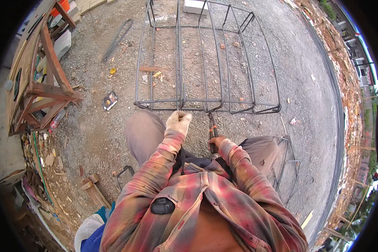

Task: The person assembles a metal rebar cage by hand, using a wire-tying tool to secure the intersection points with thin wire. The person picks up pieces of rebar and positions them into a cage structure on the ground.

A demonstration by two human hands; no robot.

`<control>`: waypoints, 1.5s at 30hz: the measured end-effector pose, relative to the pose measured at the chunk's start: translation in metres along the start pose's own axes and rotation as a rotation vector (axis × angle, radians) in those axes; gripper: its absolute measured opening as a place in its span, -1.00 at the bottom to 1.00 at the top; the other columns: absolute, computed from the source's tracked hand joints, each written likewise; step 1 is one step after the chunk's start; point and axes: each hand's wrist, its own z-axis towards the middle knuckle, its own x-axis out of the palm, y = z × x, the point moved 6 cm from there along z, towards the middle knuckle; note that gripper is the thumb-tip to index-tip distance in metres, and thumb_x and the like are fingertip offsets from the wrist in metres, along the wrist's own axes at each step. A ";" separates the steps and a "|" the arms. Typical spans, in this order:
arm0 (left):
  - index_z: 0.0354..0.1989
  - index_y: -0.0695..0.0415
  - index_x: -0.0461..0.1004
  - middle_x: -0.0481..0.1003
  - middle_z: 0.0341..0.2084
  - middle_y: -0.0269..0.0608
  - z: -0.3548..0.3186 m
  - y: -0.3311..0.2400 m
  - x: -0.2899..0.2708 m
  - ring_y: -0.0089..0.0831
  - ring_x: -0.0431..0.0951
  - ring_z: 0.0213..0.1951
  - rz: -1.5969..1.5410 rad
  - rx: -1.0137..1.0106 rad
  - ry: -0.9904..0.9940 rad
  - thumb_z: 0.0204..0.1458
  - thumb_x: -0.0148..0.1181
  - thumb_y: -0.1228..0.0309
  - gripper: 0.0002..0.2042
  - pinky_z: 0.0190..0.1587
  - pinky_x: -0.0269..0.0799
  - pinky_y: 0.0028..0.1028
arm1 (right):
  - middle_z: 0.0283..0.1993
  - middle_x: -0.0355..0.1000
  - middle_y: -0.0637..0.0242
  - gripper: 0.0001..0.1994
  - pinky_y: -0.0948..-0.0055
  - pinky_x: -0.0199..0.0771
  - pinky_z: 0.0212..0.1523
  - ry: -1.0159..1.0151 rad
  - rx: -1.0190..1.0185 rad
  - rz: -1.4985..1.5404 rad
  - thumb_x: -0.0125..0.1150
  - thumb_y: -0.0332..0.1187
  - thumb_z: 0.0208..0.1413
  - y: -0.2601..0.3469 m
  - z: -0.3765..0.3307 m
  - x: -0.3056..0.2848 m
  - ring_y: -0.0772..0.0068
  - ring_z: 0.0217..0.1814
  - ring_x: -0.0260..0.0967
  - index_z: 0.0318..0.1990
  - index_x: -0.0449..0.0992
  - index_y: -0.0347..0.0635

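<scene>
A steel rebar cage lies on the gravel in front of me, long bars running away and stirrups crossing them. My left hand, in a pale work glove, grips the cage's near end bar where two long bars meet. My right hand is bare and closed on the orange handles of a pair of pincers, whose jaws touch the near bar. My knees in grey trousers flank both hands.
A wooden trestle frame stands at the left with scraps below it. Loose bent stirrups lie by my right knee, one more stirrup by my left. A coil of wire and a white block lie farther off.
</scene>
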 end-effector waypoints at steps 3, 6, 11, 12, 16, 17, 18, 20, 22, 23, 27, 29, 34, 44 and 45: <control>-0.40 0.21 0.41 0.40 -0.56 -0.40 0.001 -0.045 -0.059 -0.66 0.32 -0.52 -0.085 0.250 -0.286 -0.09 0.21 0.46 -0.86 -0.40 0.31 -0.59 | -0.34 0.48 0.20 -0.75 0.21 0.47 -0.27 0.004 0.059 -0.571 0.14 -0.29 -0.03 0.006 0.046 -0.023 0.20 -0.29 0.46 -0.23 0.45 -0.24; -0.29 0.21 0.36 0.37 -0.49 -0.37 0.005 -0.053 -0.093 -0.61 0.32 -0.46 -0.136 0.333 -0.499 -0.10 0.19 0.52 -0.81 -0.35 0.30 -0.60 | -0.20 0.46 0.19 -0.68 0.19 0.40 -0.12 -0.176 0.118 -1.066 0.19 -0.24 -0.07 -0.011 0.074 -0.101 0.18 -0.14 0.42 -0.13 0.48 -0.11; -0.21 0.25 0.35 0.40 -0.45 -0.27 0.059 0.059 -0.188 -0.50 0.36 -0.42 -0.298 0.084 -0.684 -0.18 0.18 0.61 -0.70 -0.32 0.32 -0.54 | 0.13 0.26 0.03 -0.36 0.33 0.20 0.14 -0.914 -0.162 -0.261 0.25 -0.18 -0.10 0.073 0.028 -0.140 0.03 0.18 0.21 0.18 0.20 -0.12; -0.21 0.25 0.35 0.40 -0.45 -0.27 0.071 0.048 -0.171 -0.50 0.36 -0.42 -0.312 0.101 -0.659 -0.18 0.18 0.61 -0.70 -0.32 0.32 -0.54 | 0.07 0.29 -0.09 -0.39 0.27 0.19 0.14 -0.950 -0.470 -0.255 0.28 -0.23 -0.12 0.081 0.025 -0.161 0.01 0.15 0.23 0.13 0.25 -0.20; -0.07 0.29 0.35 0.46 -0.25 -0.13 0.093 0.043 -0.113 -0.37 0.43 -0.27 0.110 -0.296 -0.484 -0.21 0.24 0.51 -0.56 -0.17 0.33 -0.45 | -0.09 0.42 -0.02 -0.59 0.27 0.25 0.06 -0.779 -0.592 -0.175 0.16 -0.14 -0.01 0.053 0.071 -0.205 0.05 0.05 0.32 -0.05 0.43 -0.20; -0.04 0.28 0.34 0.45 -0.20 -0.13 0.097 0.043 -0.103 -0.34 0.44 -0.23 0.082 -0.252 -0.466 -0.18 0.23 0.51 -0.55 -0.12 0.32 -0.44 | -0.14 0.44 -0.02 -0.61 0.25 0.27 0.04 -0.792 -0.579 -0.145 0.11 -0.12 0.03 0.049 0.078 -0.207 0.04 0.02 0.35 -0.07 0.45 -0.18; -0.01 0.28 0.32 0.45 -0.15 -0.12 0.096 0.046 -0.125 -0.32 0.45 -0.18 0.076 -0.212 -0.505 -0.15 0.21 0.51 -0.55 -0.08 0.32 -0.43 | -0.20 0.45 -0.06 -0.62 0.20 0.29 -0.01 -0.782 -0.496 -0.262 0.02 -0.09 0.07 0.069 0.069 -0.168 -0.06 -0.04 0.36 -0.11 0.46 -0.17; 0.00 0.25 0.33 0.46 -0.16 -0.14 0.104 0.054 -0.133 -0.35 0.45 -0.17 -0.158 0.159 -0.537 -0.07 0.15 0.47 -0.60 -0.05 0.31 -0.43 | -0.23 0.44 -0.07 -0.65 0.14 0.31 -0.08 -0.868 -0.555 -0.247 0.00 -0.08 0.07 0.078 0.063 -0.161 -0.10 -0.08 0.35 -0.15 0.47 -0.15; -0.02 0.25 0.34 0.47 -0.18 -0.16 0.114 0.060 -0.143 -0.38 0.46 -0.18 -0.031 0.215 -0.562 -0.06 0.13 0.43 -0.61 -0.06 0.32 -0.44 | -0.29 0.44 -0.07 -0.66 0.09 0.32 -0.14 -0.853 -0.534 -0.289 0.00 -0.09 0.06 0.083 0.058 -0.158 -0.13 -0.16 0.37 -0.23 0.49 -0.17; -0.02 0.25 0.34 0.47 -0.18 -0.16 0.117 0.058 -0.145 -0.38 0.46 -0.18 -0.038 0.229 -0.567 -0.06 0.13 0.43 -0.61 -0.06 0.32 -0.44 | -0.30 0.44 -0.08 -0.66 0.09 0.32 -0.15 -0.876 -0.578 -0.287 0.00 -0.09 0.06 0.084 0.055 -0.158 -0.14 -0.17 0.36 -0.24 0.49 -0.18; -0.06 0.23 0.37 0.49 -0.20 -0.07 0.102 0.045 -0.137 -0.27 0.48 -0.14 0.214 0.152 -0.542 -0.07 0.13 0.39 -0.64 -0.04 0.32 -0.39 | -0.30 0.43 -0.10 -0.66 0.08 0.32 -0.16 -0.903 -0.602 -0.266 0.01 -0.09 0.05 0.083 0.039 -0.170 -0.14 -0.18 0.36 -0.26 0.50 -0.18; -0.14 0.21 0.41 0.50 -0.26 0.05 0.086 0.029 -0.136 -0.11 0.49 -0.13 0.525 0.089 -0.509 -0.16 0.16 0.33 -0.63 -0.06 0.35 -0.31 | -0.31 0.43 -0.10 -0.66 0.08 0.32 -0.16 -0.931 -0.613 -0.257 0.00 -0.09 0.06 0.083 0.030 -0.177 -0.14 -0.18 0.36 -0.26 0.50 -0.20; -0.28 0.20 0.45 0.53 -0.40 0.02 0.060 -0.004 -0.150 -0.07 0.53 -0.27 0.641 0.157 -0.499 -0.21 0.18 0.31 -0.70 -0.17 0.41 -0.26 | -0.34 0.44 -0.08 -0.62 0.10 0.33 -0.16 -1.019 -0.631 -0.260 -0.03 -0.06 0.07 0.093 0.007 -0.187 -0.13 -0.19 0.38 -0.31 0.53 -0.22; -0.57 0.24 0.43 0.46 -0.68 -0.21 -0.039 -0.185 -0.157 -0.50 0.43 -0.60 0.736 0.506 -0.414 -0.24 0.29 0.34 -0.78 -0.48 0.35 -0.46 | -0.38 0.44 -0.05 -0.62 0.05 0.32 -0.22 -1.100 -0.822 -0.633 -0.08 -0.07 0.09 0.169 -0.175 -0.205 -0.12 -0.25 0.38 -0.38 0.48 -0.23; -0.57 0.23 0.41 0.44 -0.70 -0.27 -0.053 -0.206 -0.157 -0.55 0.40 -0.60 0.644 0.585 -0.393 -0.20 0.26 0.38 -0.81 -0.51 0.32 -0.49 | -0.40 0.43 -0.04 -0.63 0.06 0.32 -0.25 -1.117 -0.856 -0.662 -0.07 -0.08 0.09 0.177 -0.200 -0.203 -0.12 -0.28 0.38 -0.40 0.47 -0.23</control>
